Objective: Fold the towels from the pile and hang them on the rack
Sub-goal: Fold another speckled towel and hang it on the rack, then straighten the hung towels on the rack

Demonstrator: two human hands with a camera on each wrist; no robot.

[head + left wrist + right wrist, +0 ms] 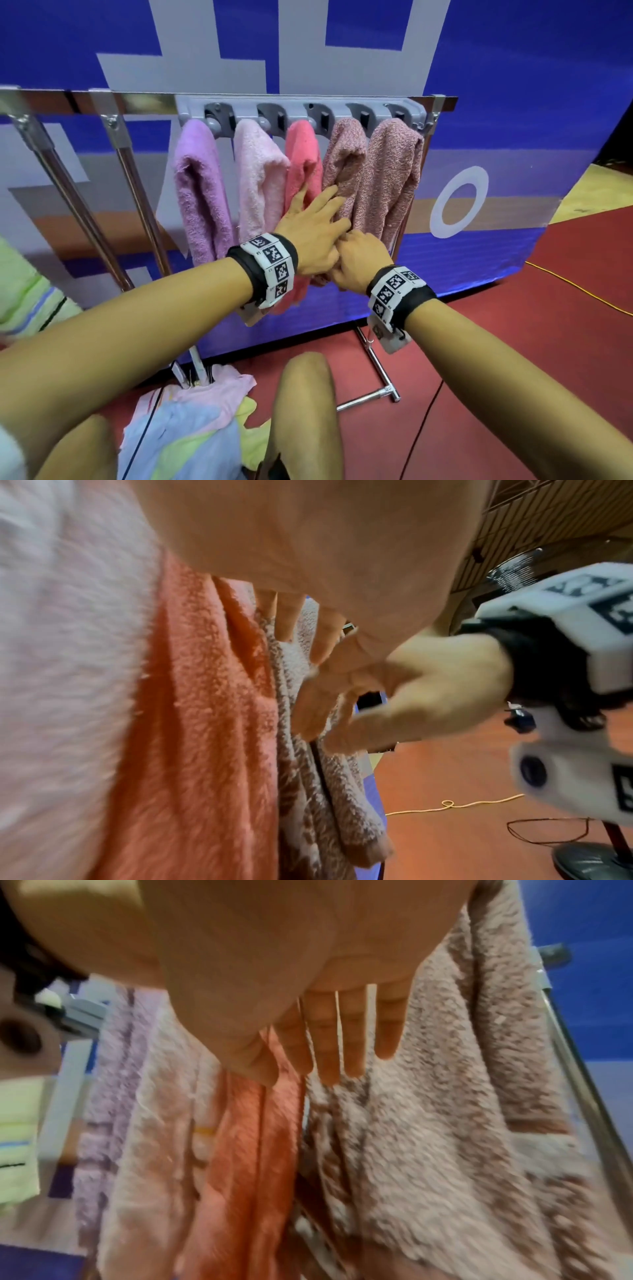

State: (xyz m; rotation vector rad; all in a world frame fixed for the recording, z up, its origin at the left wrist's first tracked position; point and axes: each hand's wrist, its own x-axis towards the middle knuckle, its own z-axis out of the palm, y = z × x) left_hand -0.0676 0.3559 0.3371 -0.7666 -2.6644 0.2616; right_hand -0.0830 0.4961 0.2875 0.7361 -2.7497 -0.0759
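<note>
The rack (301, 106) carries five folded towels, lilac at its left end through to two mottled ones at the right end, so I judge I'm tidying the fourth (342, 164) after hanging it. My left hand (310, 222) lies flat, fingers straight, on the coral towel (301, 154) and the mottled one beside it; my right hand (394, 696) pinches the mottled towel's lower edge. Next — let go and reach down for the pile (191, 428) on the floor below the rack's left side.
</note>
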